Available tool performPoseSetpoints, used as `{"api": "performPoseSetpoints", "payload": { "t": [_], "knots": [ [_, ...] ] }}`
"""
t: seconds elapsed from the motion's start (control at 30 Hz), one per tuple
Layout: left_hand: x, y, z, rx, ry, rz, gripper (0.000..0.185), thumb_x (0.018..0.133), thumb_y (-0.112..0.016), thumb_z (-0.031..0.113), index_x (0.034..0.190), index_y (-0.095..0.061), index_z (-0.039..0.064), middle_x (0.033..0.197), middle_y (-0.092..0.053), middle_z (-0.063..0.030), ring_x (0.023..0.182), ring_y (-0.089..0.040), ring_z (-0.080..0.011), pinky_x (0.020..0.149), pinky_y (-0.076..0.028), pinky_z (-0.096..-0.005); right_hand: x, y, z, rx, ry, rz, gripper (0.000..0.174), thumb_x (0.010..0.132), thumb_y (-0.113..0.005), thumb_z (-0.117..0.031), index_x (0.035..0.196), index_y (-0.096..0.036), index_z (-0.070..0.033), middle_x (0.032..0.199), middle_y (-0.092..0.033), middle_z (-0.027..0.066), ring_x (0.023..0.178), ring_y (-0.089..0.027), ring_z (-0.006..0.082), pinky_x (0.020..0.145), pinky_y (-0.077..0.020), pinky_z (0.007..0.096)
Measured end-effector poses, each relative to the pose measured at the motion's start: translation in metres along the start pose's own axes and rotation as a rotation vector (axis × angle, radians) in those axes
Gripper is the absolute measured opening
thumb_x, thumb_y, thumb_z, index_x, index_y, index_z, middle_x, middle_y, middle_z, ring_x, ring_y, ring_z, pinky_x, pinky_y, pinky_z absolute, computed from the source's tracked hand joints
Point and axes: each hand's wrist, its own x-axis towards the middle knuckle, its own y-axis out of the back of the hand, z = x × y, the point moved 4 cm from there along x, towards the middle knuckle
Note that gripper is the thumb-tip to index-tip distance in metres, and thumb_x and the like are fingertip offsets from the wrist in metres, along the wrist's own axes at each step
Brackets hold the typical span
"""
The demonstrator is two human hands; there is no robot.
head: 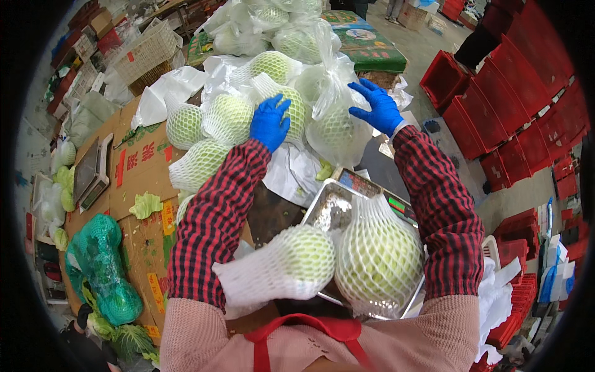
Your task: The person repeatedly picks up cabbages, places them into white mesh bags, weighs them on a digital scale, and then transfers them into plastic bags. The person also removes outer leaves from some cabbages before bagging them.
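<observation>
Both my hands wear blue gloves. My left hand, fingers spread, rests at the near side of a cabbage in a white foam net, without a visible grip on it. On the right, my right hand is open beside a clear plastic bag with a netted cabbage; whether its fingertips touch the bag cannot be told. Closer to my body, another netted cabbage in clear plastic sits on the metal pan of a scale. A further netted cabbage lies at the pan's left edge.
More netted cabbages lie to the left, with bagged ones piled at the back. A second scale and a green net bag rest on cardboard. Red crates stand stacked at right, near another person's leg.
</observation>
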Motion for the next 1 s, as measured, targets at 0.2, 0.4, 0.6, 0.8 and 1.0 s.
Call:
{"api": "performPoseSetpoints", "payload": {
  "t": [0.2, 0.4, 0.6, 0.8, 1.0],
  "knots": [
    [0.075, -0.018, -0.047, 0.289, 0.11, -0.043, 0.057, 0.083, -0.056, 0.05, 0.131, -0.048, 0.02, 0.136, -0.044, -0.0117, 0.123, -0.041, -0.0364, 0.101, -0.034, -0.0442, 0.06, -0.012, 0.015, -0.053, 0.044, 0.082, 0.07, 0.076, -0.065, -0.054, 0.135, -0.043, -0.022, 0.14, -0.036, 0.0195, 0.125, -0.039, 0.0378, 0.102, -0.0351, 0.0442],
    [0.059, -0.042, -0.05, -0.012, 0.404, -0.435, 0.067, 0.077, -0.053, 0.064, 0.13, -0.049, 0.022, 0.129, -0.05, -0.0109, 0.118, -0.047, -0.0309, 0.095, -0.035, -0.0523, 0.106, -0.05, 0.029, 0.431, -0.052, -0.186, 0.078, 0.074, -0.069, -0.051, 0.136, -0.04, -0.013, 0.14, -0.033, 0.0243, 0.131, -0.032, 0.0366, 0.105, -0.0306, 0.0427],
    [0.015, 0.011, -0.005, 0.072, 0.158, -0.214, 0.061, 0.076, -0.059, 0.055, 0.124, -0.053, 0.018, 0.12, -0.054, -0.009, 0.107, -0.05, -0.0301, 0.087, -0.039, -0.0483, 0.055, -0.085, 0.004, 0.215, 0.097, -0.167, 0.067, 0.068, -0.073, -0.028, 0.13, -0.05, -0.026, 0.144, -0.024, 0.0266, 0.131, -0.027, 0.0441, 0.108, -0.0248, 0.0459],
    [-0.004, 0.066, 0.021, -0.126, 0.053, -0.493, 0.047, 0.078, -0.063, 0.042, 0.117, -0.061, 0.015, 0.114, -0.059, -0.0109, 0.1, -0.056, -0.0279, 0.085, -0.045, -0.0393, 0.019, -0.075, -0.024, 0.184, 0.071, -0.167, 0.059, 0.071, -0.061, -0.004, 0.127, -0.053, -0.024, 0.145, -0.027, 0.0219, 0.129, -0.029, 0.0456, 0.106, -0.0293, 0.0452],
    [0.087, 0.039, -0.11, -0.185, 0.411, -0.185, 0.026, 0.084, -0.06, 0.03, 0.095, -0.069, 0.008, 0.086, -0.068, -0.0112, 0.081, -0.064, -0.022, 0.075, -0.049, -0.0326, 0.022, -0.082, -0.044, 0.076, 0.089, -0.14, 0.061, 0.072, -0.062, -0.007, 0.129, -0.05, -0.024, 0.146, -0.026, 0.0198, 0.129, -0.027, 0.049, 0.104, -0.0316, 0.0495]
  ]
}}
